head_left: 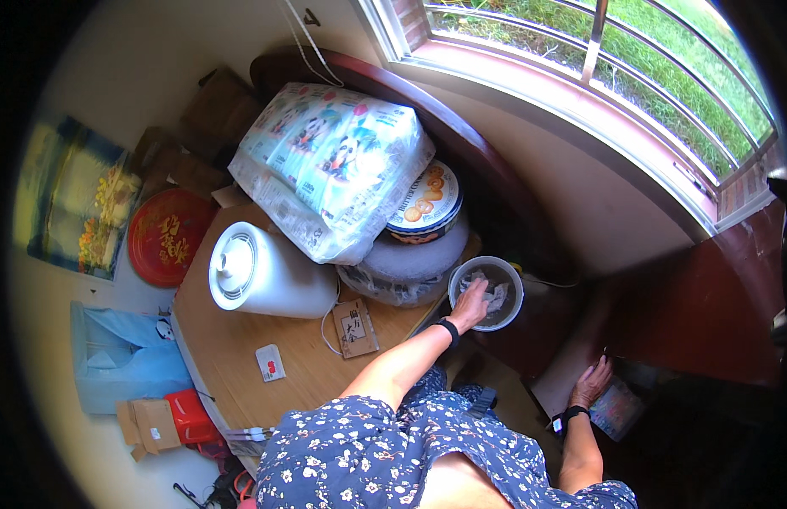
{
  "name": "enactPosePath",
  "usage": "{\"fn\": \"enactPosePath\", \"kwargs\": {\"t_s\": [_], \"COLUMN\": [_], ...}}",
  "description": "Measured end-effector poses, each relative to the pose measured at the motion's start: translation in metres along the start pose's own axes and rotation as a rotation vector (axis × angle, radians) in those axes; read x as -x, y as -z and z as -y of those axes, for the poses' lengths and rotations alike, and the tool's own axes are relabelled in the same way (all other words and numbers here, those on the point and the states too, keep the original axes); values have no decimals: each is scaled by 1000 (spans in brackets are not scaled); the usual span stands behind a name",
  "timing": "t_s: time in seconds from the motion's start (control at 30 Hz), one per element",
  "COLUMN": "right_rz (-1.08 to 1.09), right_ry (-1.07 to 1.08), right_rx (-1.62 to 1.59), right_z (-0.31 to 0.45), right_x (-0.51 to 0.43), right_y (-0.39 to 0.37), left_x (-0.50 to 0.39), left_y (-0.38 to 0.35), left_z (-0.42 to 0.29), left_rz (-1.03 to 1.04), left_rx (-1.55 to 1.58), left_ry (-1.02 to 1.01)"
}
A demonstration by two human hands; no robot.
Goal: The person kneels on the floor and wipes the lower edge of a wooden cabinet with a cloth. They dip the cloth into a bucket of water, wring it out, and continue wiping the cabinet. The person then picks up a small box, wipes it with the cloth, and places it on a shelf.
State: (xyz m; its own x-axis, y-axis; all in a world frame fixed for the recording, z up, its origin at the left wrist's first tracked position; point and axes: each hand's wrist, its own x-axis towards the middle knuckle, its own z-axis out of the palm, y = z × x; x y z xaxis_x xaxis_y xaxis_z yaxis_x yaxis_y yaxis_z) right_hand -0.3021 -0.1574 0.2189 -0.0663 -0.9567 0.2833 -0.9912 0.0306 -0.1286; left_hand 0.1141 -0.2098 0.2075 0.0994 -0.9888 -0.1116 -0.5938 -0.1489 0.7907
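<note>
My left hand, with a black band on the wrist, reaches into a round grey-white plastic bucket. Its fingertips touch crumpled whitish material inside; whether they grip it is not clear. Lower right, my right hand lies at the edge of a pale panel beside dark reddish-brown furniture. Its fingers are stretched forward, but their hold on the edge cannot be made out. A colourful clear packet lies next to that hand, in shadow.
Left of the bucket, a wooden tabletop holds a white cylindrical appliance, a wrapped multipack, a butter cookie tin on a wrapped round bundle, a booklet and a small card. A barred window is above.
</note>
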Motion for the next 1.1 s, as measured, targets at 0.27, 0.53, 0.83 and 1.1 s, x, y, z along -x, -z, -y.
{"fn": "enactPosePath", "kwargs": {"t_s": [0.27, 0.53, 0.83, 1.1], "right_rz": [0, 233, 191, 772], "right_ry": [1, -98, 396, 621], "right_rx": [7, 123, -378, -339], "right_z": [-3, 9, 166, 274], "right_x": [-1, -9, -26, -83], "right_y": [-4, 6, 29, -43], "left_x": [40, 68, 145, 176], "left_y": [38, 116, 140, 128], "left_z": [2, 45, 124, 138], "left_rz": [131, 361, 191, 190], "left_rx": [32, -59, -47, 138], "left_ry": [43, 32, 337, 410]}}
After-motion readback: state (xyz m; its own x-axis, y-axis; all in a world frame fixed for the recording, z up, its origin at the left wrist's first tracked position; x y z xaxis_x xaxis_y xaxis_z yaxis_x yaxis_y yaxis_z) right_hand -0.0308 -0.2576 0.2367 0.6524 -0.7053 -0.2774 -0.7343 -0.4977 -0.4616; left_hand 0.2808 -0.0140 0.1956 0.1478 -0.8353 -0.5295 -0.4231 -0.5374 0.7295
